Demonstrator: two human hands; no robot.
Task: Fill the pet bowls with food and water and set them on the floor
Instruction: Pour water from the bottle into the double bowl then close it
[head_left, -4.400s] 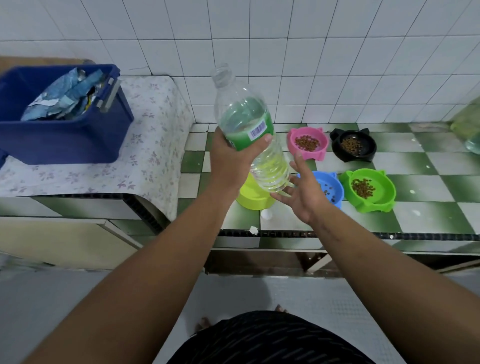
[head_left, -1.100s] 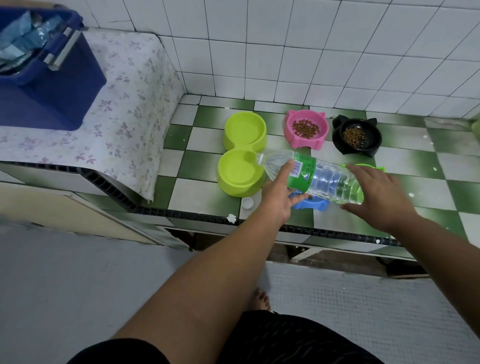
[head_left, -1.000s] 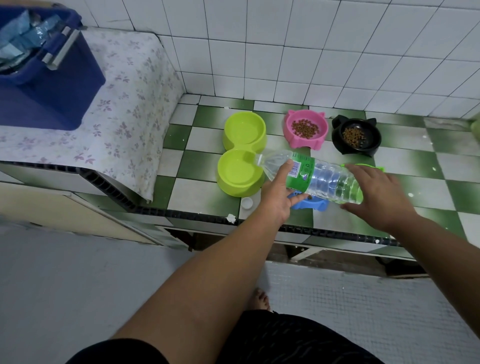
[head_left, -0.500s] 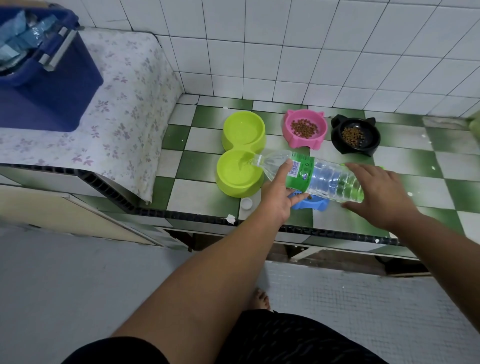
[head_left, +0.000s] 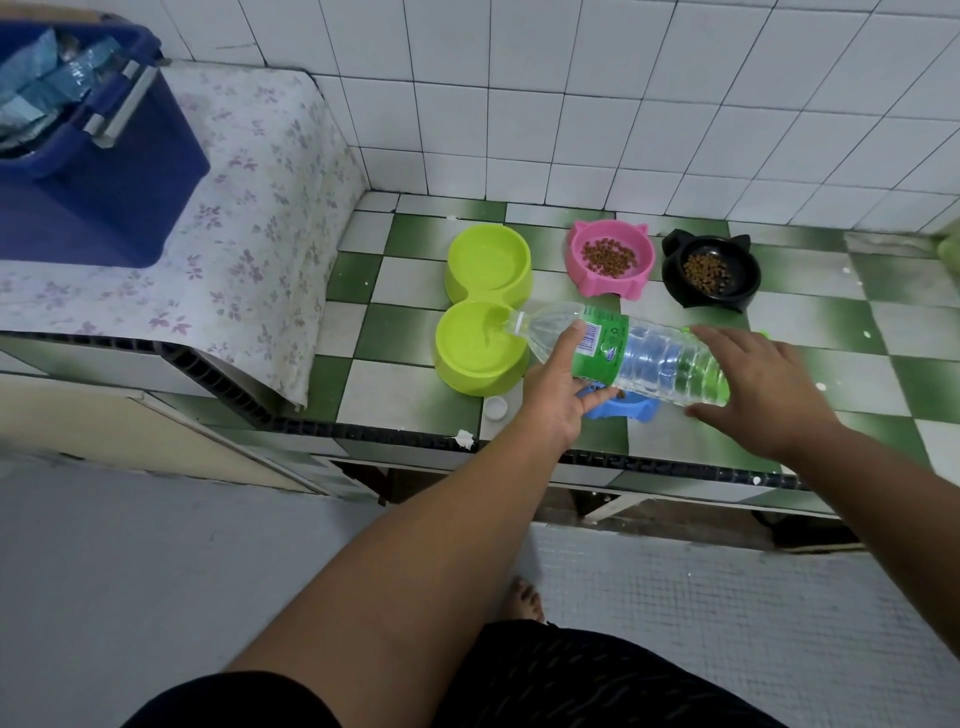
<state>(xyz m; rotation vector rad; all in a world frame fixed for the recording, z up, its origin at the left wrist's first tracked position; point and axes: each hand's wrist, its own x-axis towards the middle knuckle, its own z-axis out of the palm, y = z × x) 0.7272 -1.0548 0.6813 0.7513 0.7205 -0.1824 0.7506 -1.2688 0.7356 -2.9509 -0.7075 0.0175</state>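
A clear water bottle (head_left: 644, 358) with a green label lies nearly level, its open mouth over the near cup of a lime-green double bowl (head_left: 475, 348), and water runs into that cup. My left hand (head_left: 558, 395) grips the bottle at the label. My right hand (head_left: 763, 384) cups the bottle's base with spread fingers. A pink bowl (head_left: 610, 257) and a black bowl (head_left: 709, 270) hold kibble behind. A blue bowl (head_left: 623, 408) sits mostly hidden under the bottle. A green bowl is almost fully hidden behind my right hand.
The white bottle cap (head_left: 495, 408) lies on the green-and-white tiled counter (head_left: 405, 395) near its front edge. A blue bin (head_left: 98, 182) with foil bags stands on a floral cloth (head_left: 260, 208) at the left. A grey floor (head_left: 156, 571) lies below.
The bottle went from upright in my left hand to tipped sideways over the near lime-green cup. Over the last second it tilted slightly more and water started flowing into the cup.
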